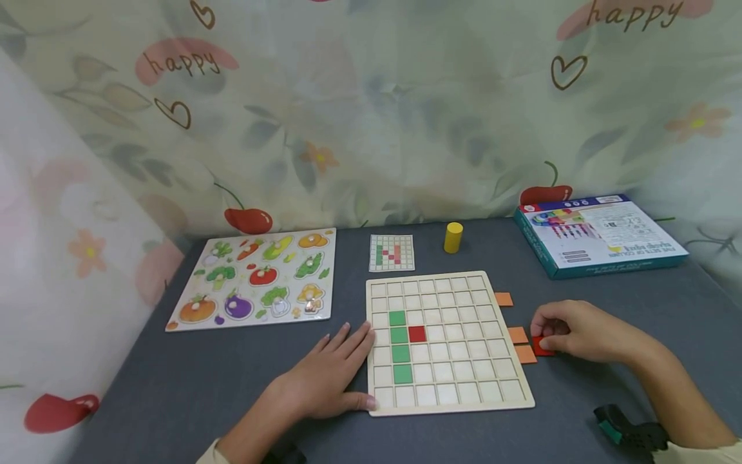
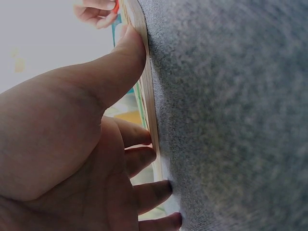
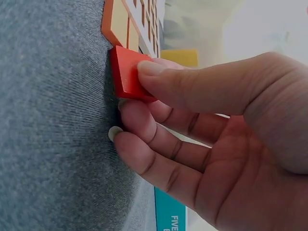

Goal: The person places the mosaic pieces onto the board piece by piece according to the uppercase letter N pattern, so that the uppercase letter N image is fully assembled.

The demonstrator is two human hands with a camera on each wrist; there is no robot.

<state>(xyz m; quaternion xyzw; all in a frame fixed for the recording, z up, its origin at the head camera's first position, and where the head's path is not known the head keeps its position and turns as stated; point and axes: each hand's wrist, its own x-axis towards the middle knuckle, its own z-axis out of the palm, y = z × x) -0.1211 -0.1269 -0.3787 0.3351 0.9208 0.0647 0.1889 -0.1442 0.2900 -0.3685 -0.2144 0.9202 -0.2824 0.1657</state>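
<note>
A wooden grid board (image 1: 452,410) lies on the dark tabletop. In one of its columns sit several green tiles (image 1: 400,354), with one dark red tile (image 1: 417,334) beside them. My left hand (image 1: 324,380) rests along the board's left edge, fingers extended and thumb at the near corner. To the right of the board, my right hand (image 1: 585,332) pinches a red square tile (image 1: 543,348); the right wrist view shows the thumb on its face, and the tile close to the cloth. Orange tiles (image 1: 524,354) lie between the board and this hand.
Behind the board are a small pattern card (image 1: 391,253) and a yellow cylinder (image 1: 453,238). A vegetable puzzle board (image 1: 255,277) lies at the left. The flat box (image 1: 603,235) is at the back right, before a printed curtain (image 1: 371,116).
</note>
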